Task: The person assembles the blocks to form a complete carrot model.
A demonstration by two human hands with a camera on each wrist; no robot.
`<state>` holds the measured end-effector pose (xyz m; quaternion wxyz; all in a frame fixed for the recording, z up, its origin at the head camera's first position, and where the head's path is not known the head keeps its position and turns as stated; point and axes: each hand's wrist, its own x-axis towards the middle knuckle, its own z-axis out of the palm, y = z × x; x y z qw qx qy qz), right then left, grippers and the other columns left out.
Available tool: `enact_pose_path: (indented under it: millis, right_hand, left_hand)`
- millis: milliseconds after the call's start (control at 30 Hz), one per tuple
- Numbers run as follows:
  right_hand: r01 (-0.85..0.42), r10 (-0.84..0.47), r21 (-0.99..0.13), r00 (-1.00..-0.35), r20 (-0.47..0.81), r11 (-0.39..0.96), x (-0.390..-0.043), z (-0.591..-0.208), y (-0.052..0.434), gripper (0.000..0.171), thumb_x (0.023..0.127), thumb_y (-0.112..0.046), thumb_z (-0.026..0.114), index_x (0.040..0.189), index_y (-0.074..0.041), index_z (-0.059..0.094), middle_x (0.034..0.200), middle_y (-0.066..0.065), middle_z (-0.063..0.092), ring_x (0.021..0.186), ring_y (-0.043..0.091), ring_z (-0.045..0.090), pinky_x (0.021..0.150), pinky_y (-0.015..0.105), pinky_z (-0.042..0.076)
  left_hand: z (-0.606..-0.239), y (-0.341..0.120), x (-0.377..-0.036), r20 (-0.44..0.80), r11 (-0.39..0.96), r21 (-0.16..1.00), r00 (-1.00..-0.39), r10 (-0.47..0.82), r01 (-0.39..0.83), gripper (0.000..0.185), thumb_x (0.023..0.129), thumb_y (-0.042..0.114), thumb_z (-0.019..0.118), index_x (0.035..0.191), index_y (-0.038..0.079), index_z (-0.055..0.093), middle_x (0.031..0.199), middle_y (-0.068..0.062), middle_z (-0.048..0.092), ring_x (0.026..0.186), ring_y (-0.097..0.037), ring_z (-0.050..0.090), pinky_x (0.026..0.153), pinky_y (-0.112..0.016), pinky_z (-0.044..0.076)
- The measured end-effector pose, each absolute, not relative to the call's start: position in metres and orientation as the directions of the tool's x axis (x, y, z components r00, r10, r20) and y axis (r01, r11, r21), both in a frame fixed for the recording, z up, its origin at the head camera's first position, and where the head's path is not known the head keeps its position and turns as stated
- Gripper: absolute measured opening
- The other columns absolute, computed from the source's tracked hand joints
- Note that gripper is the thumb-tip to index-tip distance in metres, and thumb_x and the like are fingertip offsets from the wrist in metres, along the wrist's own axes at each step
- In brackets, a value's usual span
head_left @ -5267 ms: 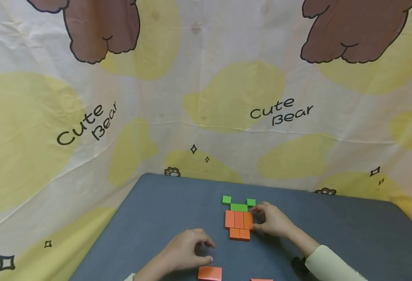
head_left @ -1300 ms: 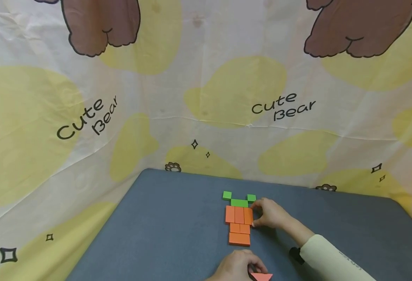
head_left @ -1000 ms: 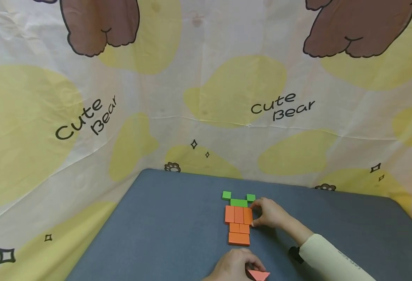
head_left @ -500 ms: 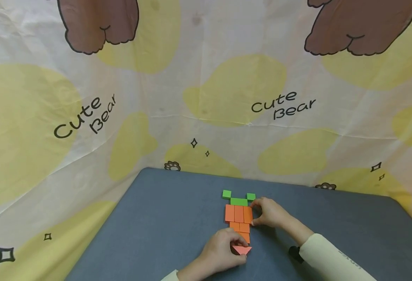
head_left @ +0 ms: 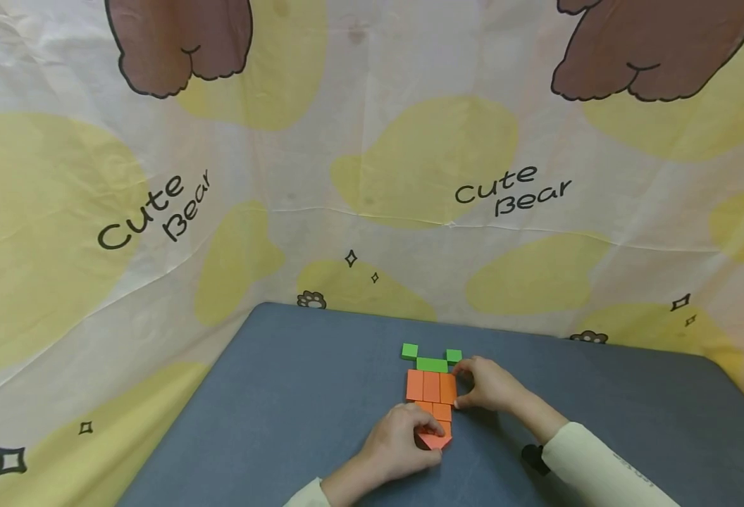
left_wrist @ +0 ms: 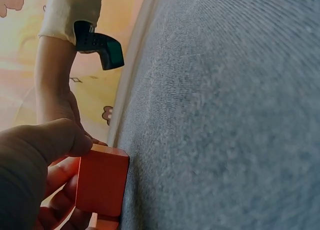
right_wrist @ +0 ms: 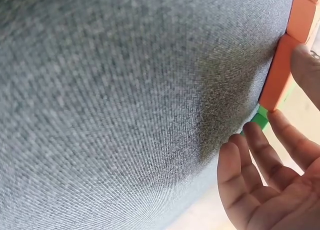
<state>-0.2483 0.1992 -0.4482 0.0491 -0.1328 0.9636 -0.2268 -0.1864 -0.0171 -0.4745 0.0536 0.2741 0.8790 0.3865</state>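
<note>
Fingers of left hand (head_left: 397,443) pinch orange triangle (head_left: 434,441).

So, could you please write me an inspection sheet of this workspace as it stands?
Surface: grey-blue table, cloth-like weave in the wrist views.
Job's things: flat block figure; two green squares and a green bar at the far end, three upright orange blocks below, smaller orange blocks toward the person, an orange triangle at the near tip.
Clutter: nothing seen.
Hands: left hand pinches the orange triangle at the tip; right hand rests against the right side of the orange blocks, thumb and fingers touching it.
Cables: nothing seen; a black wrist-mounted device sits at the right sleeve.
Surroundings: cream and yellow "Cute Bear" backdrop behind and beside the table.
</note>
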Motion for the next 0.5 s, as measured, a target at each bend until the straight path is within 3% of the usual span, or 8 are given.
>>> enact_pose_path:
  millis: [300, 500]
  right_hand:
    - [-0.283, -0.311, -0.401, -0.95, -0.005, 0.871, -0.247, -0.45, 0.206, 0.048, 0.065, -0.025, 0.088, 0.105, -0.007, 0.068, 0.096, 0.005, 0.062, 0.088, 0.019, 0.057, 0.083, 0.044, 0.051]
    - [-0.306, -0.332, -0.415, -0.943, 0.009, 0.857, -0.244, -0.442, 0.22, 0.052, 0.074, -0.028, 0.082, 0.116, -0.006, 0.063, 0.107, 0.011, 0.062, 0.095, 0.024, 0.059, 0.08, 0.045, 0.052]
  left_hand:
    - [-0.472, -0.021, -0.189, 0.133, 0.536, 0.715, -0.84, 0.525, 0.448, 0.024, 0.074, 0.027, 0.08, 0.097, 0.029, 0.074, 0.087, 0.017, 0.061, 0.079, 0.0, 0.048, 0.066, -0.017, 0.042]
    - [-0.455, -0.04, -0.2, 0.21, 0.574, 0.666, -0.858, 0.469, 0.477, 0.028, 0.078, 0.033, 0.077, 0.104, 0.024, 0.073, 0.097, 0.009, 0.066, 0.085, -0.01, 0.056, 0.068, -0.02, 0.044]
